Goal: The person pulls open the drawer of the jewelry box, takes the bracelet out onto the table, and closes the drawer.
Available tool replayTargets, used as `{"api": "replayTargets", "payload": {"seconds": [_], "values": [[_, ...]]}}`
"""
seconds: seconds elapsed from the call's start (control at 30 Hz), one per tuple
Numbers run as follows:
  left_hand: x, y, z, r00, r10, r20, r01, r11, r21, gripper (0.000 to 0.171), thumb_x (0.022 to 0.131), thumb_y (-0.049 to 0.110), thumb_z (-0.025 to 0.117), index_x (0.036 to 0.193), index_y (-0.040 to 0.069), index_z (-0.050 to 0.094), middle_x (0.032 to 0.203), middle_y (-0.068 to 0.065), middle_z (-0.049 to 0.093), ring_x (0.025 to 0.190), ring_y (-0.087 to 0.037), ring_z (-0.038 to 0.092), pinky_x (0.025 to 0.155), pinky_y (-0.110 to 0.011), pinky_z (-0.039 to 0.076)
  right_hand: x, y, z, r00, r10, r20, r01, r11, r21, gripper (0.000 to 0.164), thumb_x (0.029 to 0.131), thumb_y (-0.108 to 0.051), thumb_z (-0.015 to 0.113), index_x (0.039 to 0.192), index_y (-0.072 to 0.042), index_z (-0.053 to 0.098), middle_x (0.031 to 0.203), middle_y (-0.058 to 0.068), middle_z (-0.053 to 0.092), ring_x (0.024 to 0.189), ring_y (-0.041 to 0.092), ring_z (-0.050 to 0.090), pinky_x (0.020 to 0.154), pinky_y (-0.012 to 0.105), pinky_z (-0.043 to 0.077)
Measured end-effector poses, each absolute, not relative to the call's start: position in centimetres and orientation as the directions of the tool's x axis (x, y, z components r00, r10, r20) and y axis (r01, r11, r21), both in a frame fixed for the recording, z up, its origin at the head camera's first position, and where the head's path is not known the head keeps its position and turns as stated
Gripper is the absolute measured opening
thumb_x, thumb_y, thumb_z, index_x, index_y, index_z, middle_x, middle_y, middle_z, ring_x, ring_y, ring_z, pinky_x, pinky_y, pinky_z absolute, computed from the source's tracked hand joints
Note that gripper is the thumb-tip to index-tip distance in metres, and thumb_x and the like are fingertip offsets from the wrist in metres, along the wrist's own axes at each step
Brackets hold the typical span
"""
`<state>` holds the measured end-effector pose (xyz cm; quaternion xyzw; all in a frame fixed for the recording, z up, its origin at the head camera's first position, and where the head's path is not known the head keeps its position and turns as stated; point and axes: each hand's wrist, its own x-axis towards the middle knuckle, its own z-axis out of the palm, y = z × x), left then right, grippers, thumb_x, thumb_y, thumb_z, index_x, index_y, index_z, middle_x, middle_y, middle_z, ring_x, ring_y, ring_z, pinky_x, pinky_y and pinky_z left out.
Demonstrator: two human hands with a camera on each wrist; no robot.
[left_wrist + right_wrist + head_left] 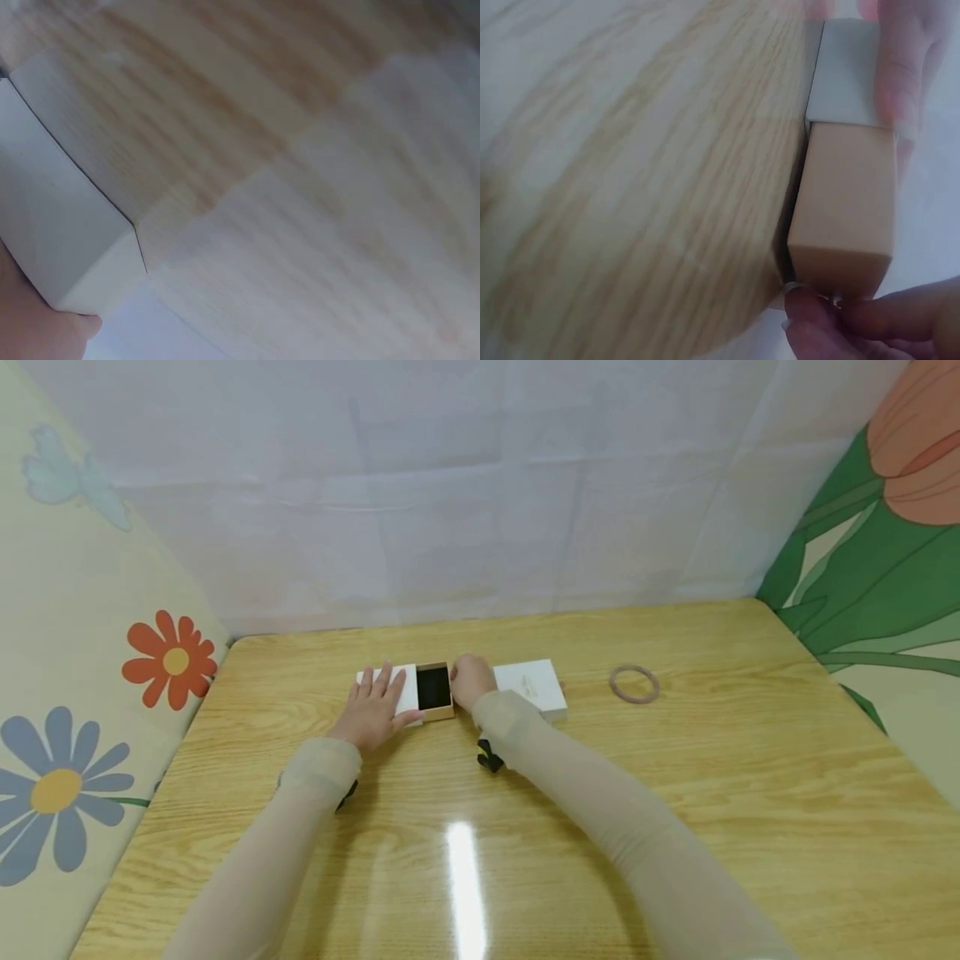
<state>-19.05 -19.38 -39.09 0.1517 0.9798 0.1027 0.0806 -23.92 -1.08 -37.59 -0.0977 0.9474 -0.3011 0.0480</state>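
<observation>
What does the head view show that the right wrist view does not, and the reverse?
Head only: the ring, a red flower, the black lining inside the tan drawer.

Right wrist only: the pinch of the right fingers at the drawer's end.

Both: the drawer partly out of its white cover, the left hand on this cover, the right hand, the table.

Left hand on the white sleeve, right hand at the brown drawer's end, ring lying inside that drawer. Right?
No: the ring isn't in the brown drawer; the head view shows it on the table, right of the other white box. The rest stands.
</observation>
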Motion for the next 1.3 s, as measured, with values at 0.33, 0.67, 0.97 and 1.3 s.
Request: {"api": "replayTargets", "payload": {"seconds": [0.33,0.67,0.97,1.3], "values": [[-19.2,-19.2,-39.1,-0.937,0.320,-0.138,0.285,0.932,0.224,0.078,0.102,0.048,0.043,0.154,-0.001,0.013,0.158,-0.027,0.003,0.143,-0.049,-0.003,0.113,-0.061,0.004,-23.9,-1.1,-37.9,-0.977,-0.206,-0.052,-0.139,0.803,-0.580,0.016,0.092,0.002,0.057,0.096,0.002,0.072,0.102,0.014,0.070,0.099,0.029,0.064,0.087,0.037,0.051],[-19.0,-19.2,-39.2,-0.939,0.319,-0.126,0.285,0.930,0.231,0.077,0.102,0.046,0.044,0.154,-0.003,0.014,0.158,-0.028,0.003,0.142,-0.050,-0.002,0.112,-0.062,0.004,-23.9,-1.8,-38.4,-0.973,-0.229,-0.037,-0.168,0.806,-0.567,0.011,0.089,0.007,0.058,0.084,0.004,0.067,0.089,0.014,0.068,0.087,0.029,0.063,0.078,0.037,0.050],[-19.1,-19.4,-39.3,-0.942,0.314,-0.119,0.281,0.932,0.230,0.077,0.102,0.047,0.044,0.154,-0.002,0.014,0.158,-0.027,0.003,0.142,-0.050,-0.003,0.113,-0.062,0.004,-23.8,-2.3,-38.7,-0.970,-0.240,-0.020,-0.188,0.805,-0.563,0.019,0.088,0.007,0.061,0.071,-0.001,0.059,0.073,0.008,0.058,0.073,0.023,0.055,0.068,0.034,0.048],[-19.0,-19.3,-39.2,-0.942,0.319,-0.109,0.289,0.931,0.222,0.077,0.102,0.046,0.044,0.154,-0.003,0.015,0.158,-0.028,0.005,0.142,-0.051,-0.001,0.112,-0.062,0.005,-23.7,-2.5,-38.8,-0.971,-0.239,-0.018,-0.182,0.786,-0.591,0.017,0.089,0.008,0.059,0.074,0.001,0.061,0.076,0.009,0.060,0.073,0.022,0.054,0.069,0.033,0.048]]}}
